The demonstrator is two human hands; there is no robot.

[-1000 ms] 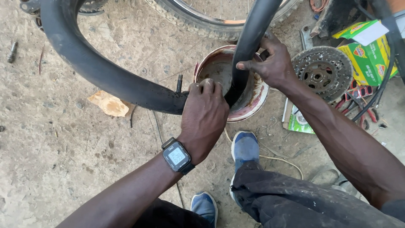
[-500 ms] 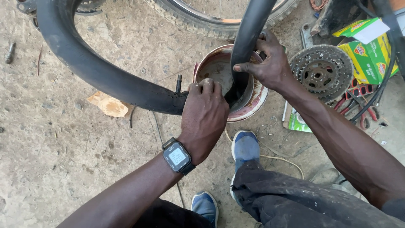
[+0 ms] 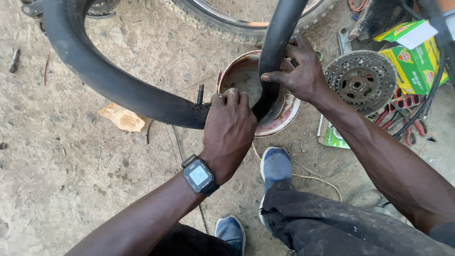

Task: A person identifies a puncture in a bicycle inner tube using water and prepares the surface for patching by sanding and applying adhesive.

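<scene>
Hardly anything shifts from half a second ago: my right hand [image 3: 297, 71] creeps a touch further round the inner tube [image 3: 104, 76], and my left hand [image 3: 228, 130] stays clamped where it was. Both hands are wrapped shut around that black rubber tube, a short way apart, one on each side of the bend that dips into the bowl [image 3: 284, 116]. My left hand grips the tube right at the bowl's near-left rim, knuckles up, with the watch [image 3: 199, 175] on my wrist facing the camera. My right hand pinches the rising part of the tube over the bowl's far side, thumb pressed against the rubber. The valve stem [image 3: 200, 94] pokes straight up just left of my left hand. From there the tube sweeps away in a big loop toward the top left of the view, and its other end climbs out of frame at the top. The bowl is round, pale inside with a reddish rim, sitting on the concrete floor [image 3: 61, 180]. Just to its right lies a rusty gear cluster [image 3: 361, 81], and beyond that a yellow and green box [image 3: 412, 54] with red-handled pliers [image 3: 407, 111] below it. A wheel with its tyre [image 3: 222, 23] lies behind the bowl. My blue shoes [image 3: 276, 163] sit below the bowl, and a scrap of wood [image 3: 124, 118] lies under the tube's curve.
</scene>
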